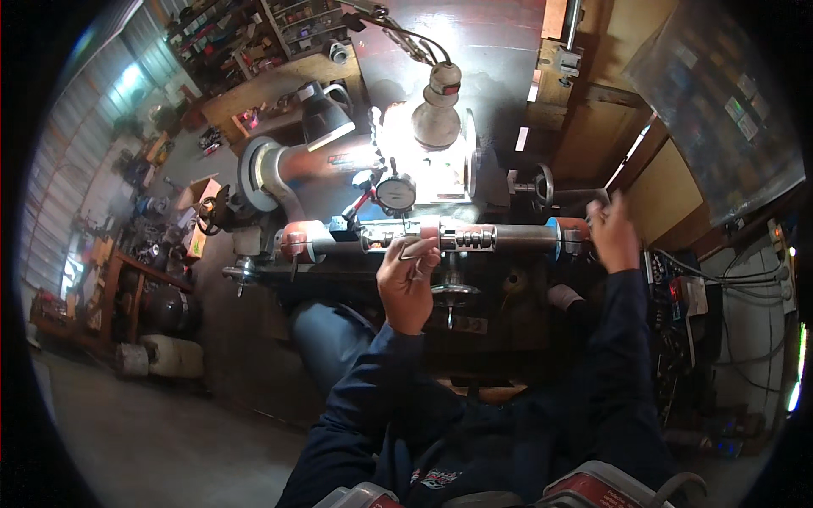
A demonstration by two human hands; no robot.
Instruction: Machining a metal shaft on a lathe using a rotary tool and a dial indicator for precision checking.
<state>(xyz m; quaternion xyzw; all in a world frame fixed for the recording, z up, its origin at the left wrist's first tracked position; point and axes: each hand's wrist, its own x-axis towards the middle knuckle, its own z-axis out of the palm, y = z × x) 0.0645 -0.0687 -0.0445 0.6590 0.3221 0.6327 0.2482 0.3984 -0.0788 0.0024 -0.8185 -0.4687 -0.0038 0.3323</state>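
Steel forms the long horizontal bar (521,236) in front of the person, set between a red left end piece (296,240) and a red right end piece (571,235) edged with a blue ring (555,240). A round dial gauge (395,194) stands just behind its ribbed middle; the markings on the pale face are too small to read. The left hand (408,281) has its fingers drawn into a narrow pinch in front of the bar, and I cannot tell whether they grip something small or touch the metal. The right hand (616,237) is blurred beside the right end piece; its opening and any contact cannot be told. White and red lettering marks the dark shirt (500,449), and pale labels (745,126) show on the clear plastic sheet (720,76).
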